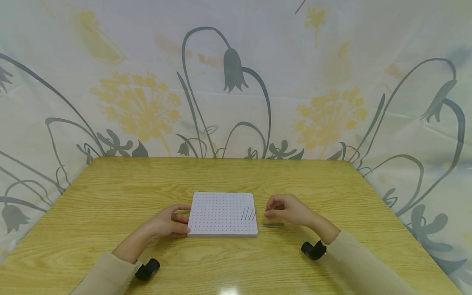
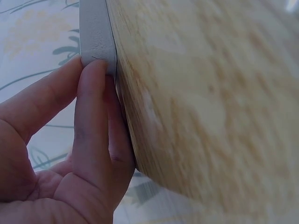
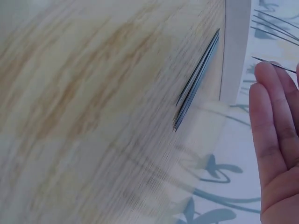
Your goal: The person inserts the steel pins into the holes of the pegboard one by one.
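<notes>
A white perforated board (image 1: 221, 213) lies on the table, with several thin metal needles (image 1: 248, 214) standing slantwise in its holes near the right edge. My left hand (image 1: 167, 222) holds the board by its left edge, thumb at the near corner; in the left wrist view the fingertips (image 2: 93, 67) press against its side. Just right of the board, my right hand (image 1: 289, 209) is raised over the table. It pinches one dark, pointed needle (image 3: 273, 64) between thumb and fingers, as the right wrist view shows. Below that hand lies a small bundle of needles (image 1: 273, 225).
The wooden table (image 1: 147, 180) reaches back to a flower-printed cloth (image 1: 236, 123) hanging behind it. Black wrist cameras (image 1: 313, 250) sit at both cuffs. The loose needles lie close to the board's right side.
</notes>
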A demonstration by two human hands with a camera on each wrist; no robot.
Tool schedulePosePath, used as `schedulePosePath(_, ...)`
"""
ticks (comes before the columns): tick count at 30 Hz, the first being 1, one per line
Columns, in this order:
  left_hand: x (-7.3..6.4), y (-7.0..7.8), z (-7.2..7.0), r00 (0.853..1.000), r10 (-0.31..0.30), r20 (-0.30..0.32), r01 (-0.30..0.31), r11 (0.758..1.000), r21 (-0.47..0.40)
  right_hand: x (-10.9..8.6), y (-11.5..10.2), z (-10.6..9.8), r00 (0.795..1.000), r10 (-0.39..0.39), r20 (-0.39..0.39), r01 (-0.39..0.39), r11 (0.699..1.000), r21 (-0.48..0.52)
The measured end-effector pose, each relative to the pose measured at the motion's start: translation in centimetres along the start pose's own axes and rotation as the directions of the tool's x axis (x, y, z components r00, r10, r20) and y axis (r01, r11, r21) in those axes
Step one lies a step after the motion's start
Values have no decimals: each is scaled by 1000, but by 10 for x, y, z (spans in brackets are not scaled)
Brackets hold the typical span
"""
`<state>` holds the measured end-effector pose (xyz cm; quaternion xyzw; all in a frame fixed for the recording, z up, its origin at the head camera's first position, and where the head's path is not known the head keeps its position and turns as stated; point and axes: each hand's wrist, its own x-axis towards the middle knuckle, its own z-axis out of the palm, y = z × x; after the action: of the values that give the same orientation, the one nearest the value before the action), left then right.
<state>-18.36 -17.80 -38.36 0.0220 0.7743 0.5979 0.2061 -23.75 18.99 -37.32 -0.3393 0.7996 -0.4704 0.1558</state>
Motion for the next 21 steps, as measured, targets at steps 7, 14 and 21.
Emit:
schedulePosePath(7,-1,0,0,1000,1,3,-1,1000,-3,3,2,4,993,-119,-14,119,993,23)
schedulePosePath(14,0,0,0,1000,0,4,0,1000,-6,5,-2,8,996,-87,-34,89,994,66)
schedulePosePath(21,0,0,0,1000,-1,6,1,1000,-15,9,-13,16,993,-102,-64,106,992,64)
